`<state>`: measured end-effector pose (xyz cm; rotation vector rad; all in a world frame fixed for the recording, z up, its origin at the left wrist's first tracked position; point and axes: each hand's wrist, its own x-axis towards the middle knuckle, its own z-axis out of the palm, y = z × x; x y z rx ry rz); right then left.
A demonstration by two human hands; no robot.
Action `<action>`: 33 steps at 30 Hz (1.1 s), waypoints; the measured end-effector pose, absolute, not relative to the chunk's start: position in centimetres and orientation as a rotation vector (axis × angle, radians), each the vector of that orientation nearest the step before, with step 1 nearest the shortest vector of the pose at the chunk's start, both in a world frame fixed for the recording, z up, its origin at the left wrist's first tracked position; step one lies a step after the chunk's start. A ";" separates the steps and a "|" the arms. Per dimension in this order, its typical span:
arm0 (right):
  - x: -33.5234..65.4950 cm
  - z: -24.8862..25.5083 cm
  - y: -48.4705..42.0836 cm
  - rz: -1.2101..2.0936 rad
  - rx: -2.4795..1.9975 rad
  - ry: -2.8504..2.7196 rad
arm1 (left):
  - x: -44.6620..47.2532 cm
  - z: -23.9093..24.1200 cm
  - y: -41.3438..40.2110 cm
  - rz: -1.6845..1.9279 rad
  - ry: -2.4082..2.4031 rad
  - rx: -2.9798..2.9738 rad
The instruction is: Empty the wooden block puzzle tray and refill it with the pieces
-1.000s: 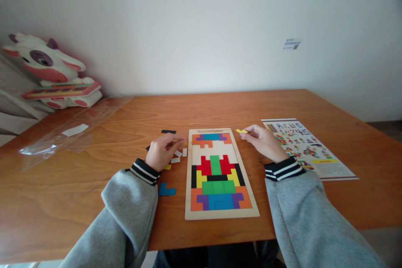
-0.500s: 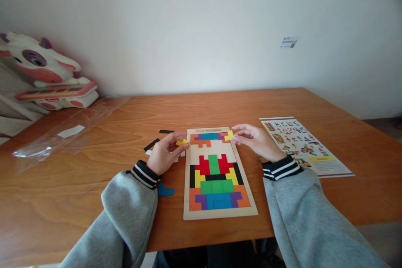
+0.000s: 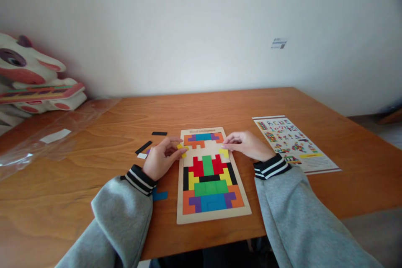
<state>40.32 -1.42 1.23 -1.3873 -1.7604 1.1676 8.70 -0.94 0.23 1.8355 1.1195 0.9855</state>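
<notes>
A wooden puzzle board lies in front of me, mostly filled with coloured blocks, with a bare band across its upper part. My left hand pinches a small yellow piece at the board's left edge, over that bare band. On the board's right side, my right hand presses its fingertips on another yellow piece, which lies flat at the right end of the band. A blue piece lies on the table, partly hidden by my left sleeve.
Two black pieces and a white piece lie left of the board. A printed pattern sheet lies to the right. A clear plastic bag and a plush toy are at the far left. The wooden table ends near my body.
Both hands moved inward onto the board. The right hand carried its yellow piece from beside the board's top right corner down into the bare band. The left hand picked up a yellow piece.
</notes>
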 end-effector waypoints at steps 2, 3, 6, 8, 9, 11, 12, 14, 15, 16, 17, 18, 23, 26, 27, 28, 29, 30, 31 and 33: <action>40.2 1.1 -1.4 1.147 -1.376 -1.794 | 8.9 0.4 -1.1 0.962 1.136 1.856; 40.1 1.0 -1.3 1.136 -1.367 -1.808 | 9.0 0.5 -1.1 0.934 1.157 1.889; 40.0 0.9 -1.3 1.116 -1.351 -1.823 | 9.1 0.8 -1.3 0.867 1.212 1.987; 39.8 0.8 -1.4 1.096 -1.358 -1.817 | 9.2 1.0 -1.3 0.861 1.214 2.032; 39.7 0.8 -1.4 1.082 -1.363 -1.814 | 9.2 1.0 -1.3 0.865 1.211 2.050; 39.4 0.8 -1.5 1.052 -1.371 -1.812 | 9.2 1.0 -1.3 0.868 1.207 2.082; 39.2 0.7 -1.5 1.039 -1.374 -1.812 | 9.2 1.0 -1.3 0.866 1.209 2.095; 39.1 0.7 -1.5 1.023 -1.376 -1.814 | 9.2 0.9 -1.3 0.867 1.216 2.117; 39.0 0.7 -1.5 1.020 -1.376 -1.813 | 9.2 0.9 -1.3 0.871 1.220 2.126; 39.0 0.7 -1.5 1.018 -1.376 -1.813 | 9.1 0.8 -1.2 0.878 1.224 2.132; 39.1 0.6 -1.4 1.013 -1.374 -1.812 | 9.1 0.8 -1.2 0.886 1.227 2.135; 39.2 0.6 -1.4 1.004 -1.369 -1.810 | 9.1 0.7 -1.2 0.892 1.229 2.135; 39.1 0.7 -1.3 0.976 -1.319 -1.712 | 9.0 0.6 -1.2 0.900 1.200 2.128; 38.5 0.9 -1.4 1.026 -1.286 -1.594 | 9.2 0.7 -1.2 0.972 1.150 2.174; 38.3 1.0 -1.5 1.045 -1.271 -1.539 | 9.2 0.8 -1.2 1.007 1.135 2.185; 38.2 1.0 -1.5 1.064 -1.255 -1.482 | 9.3 0.8 -1.2 1.044 1.124 2.180; 38.0 1.0 -1.5 1.085 -1.239 -1.425 | 9.3 0.8 -1.2 1.069 1.115 2.154; 37.9 1.0 -1.6 1.103 -1.225 -1.375 | 9.4 0.7 -1.2 1.083 1.107 2.108; 37.8 1.0 -1.6 1.116 -1.214 -1.333 | 9.4 0.6 -1.3 1.087 1.098 2.052; 37.8 0.9 -1.5 1.128 -1.203 -1.268 | 9.4 0.2 -1.3 1.095 1.071 1.948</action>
